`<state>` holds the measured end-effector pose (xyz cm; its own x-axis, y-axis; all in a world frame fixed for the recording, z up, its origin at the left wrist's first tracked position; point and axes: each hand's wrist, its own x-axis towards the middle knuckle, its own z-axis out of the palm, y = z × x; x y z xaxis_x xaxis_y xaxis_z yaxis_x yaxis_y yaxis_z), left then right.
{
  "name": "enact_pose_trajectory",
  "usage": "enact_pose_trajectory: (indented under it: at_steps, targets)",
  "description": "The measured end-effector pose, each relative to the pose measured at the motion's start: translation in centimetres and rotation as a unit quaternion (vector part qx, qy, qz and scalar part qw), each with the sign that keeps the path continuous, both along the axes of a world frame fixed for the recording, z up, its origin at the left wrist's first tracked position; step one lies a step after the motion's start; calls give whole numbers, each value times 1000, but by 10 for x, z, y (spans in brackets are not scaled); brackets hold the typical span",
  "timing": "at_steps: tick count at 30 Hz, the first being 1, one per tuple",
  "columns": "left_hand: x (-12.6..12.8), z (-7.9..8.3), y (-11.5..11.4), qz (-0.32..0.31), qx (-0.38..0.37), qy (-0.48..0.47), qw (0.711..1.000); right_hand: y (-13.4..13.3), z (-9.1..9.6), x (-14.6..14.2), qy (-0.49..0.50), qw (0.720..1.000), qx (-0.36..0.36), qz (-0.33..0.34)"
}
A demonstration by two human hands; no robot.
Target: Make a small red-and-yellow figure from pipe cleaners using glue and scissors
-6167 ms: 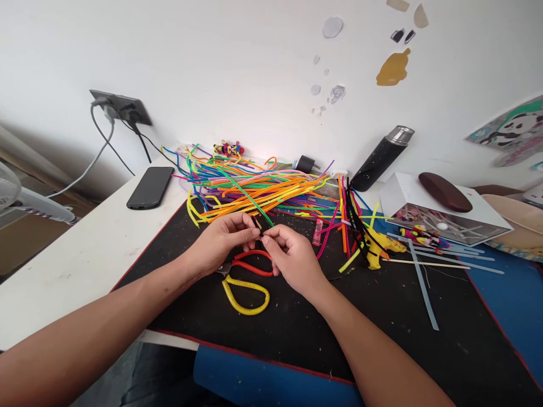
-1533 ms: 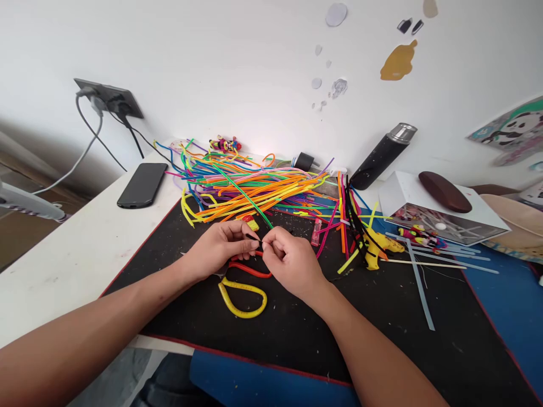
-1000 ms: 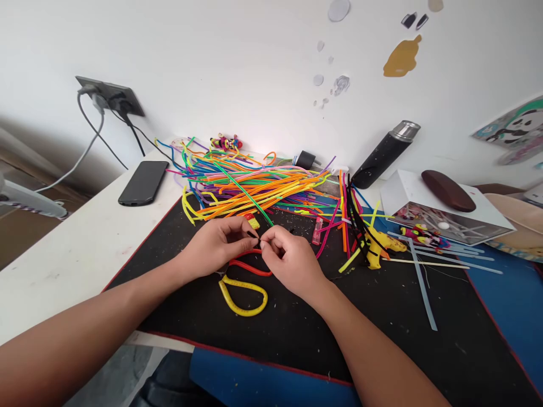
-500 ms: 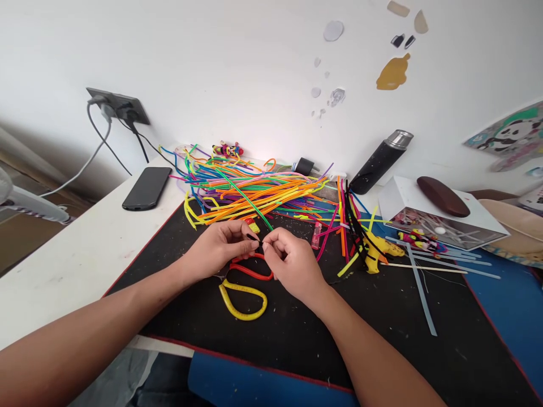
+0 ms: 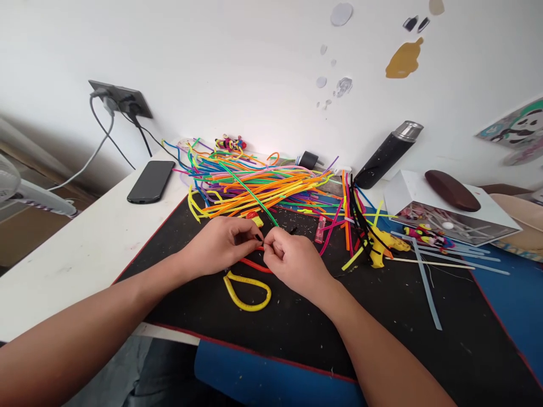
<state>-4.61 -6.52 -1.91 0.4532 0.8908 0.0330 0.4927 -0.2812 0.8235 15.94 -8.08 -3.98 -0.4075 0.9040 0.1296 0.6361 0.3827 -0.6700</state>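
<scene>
My left hand [image 5: 224, 246] is closed in a pinch on a short black pipe cleaner [image 5: 258, 238]. Its fingertips meet those of my right hand [image 5: 292, 257], which pinches the same piece; most of it is hidden in the fingers. A small black tip [image 5: 293, 230] shows just past the right knuckles. Below the hands lie scissors with one yellow handle loop [image 5: 250, 309] and one red loop [image 5: 254, 264], their blades covered by the left hand. Behind the fingers sits a small yellow and red piece [image 5: 255, 220], with a green pipe cleaner [image 5: 254, 198] pointing toward the right hand.
A pile of colourful pipe cleaners [image 5: 229, 206] spreads along the wall. On the right are black pipe cleaners [image 5: 360, 212], a yellow glue gun [image 5: 384, 247], glue sticks [image 5: 428, 294], a flask [image 5: 388, 155] and a white box [image 5: 407, 189]. A phone [image 5: 150, 182] lies left of the black mat [image 5: 305, 333].
The view has shifted slightly. My hands stay together, with the fingertips now closer and the black pipe cleaner more hidden. A black tip now shows behind the right hand.
</scene>
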Motion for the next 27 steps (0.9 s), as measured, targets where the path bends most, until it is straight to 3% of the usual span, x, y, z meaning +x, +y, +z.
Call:
enact_pose_trajectory:
  at_steps: [2,5,9,13,21,27]
  targets:
    - [0,-1,1,-7,-7,6,1000,0,-3,0,-7,1000,-1,3]
    - [0,-6,4,5,-77,-79,994,1,-5,1,38,999,-13,-9]
    - [3,-11,7,46,-179,-217,959,3,-6,4,130,990,-57,-25]
    - [7,-12,7,79,-220,-287,929,5,-8,4,199,974,-103,-24]
    - [11,-15,4,74,-227,-299,924,4,-6,3,235,964,-124,-31]
    - [6,-1,5,30,-237,-268,933,4,3,2,205,973,-101,-34]
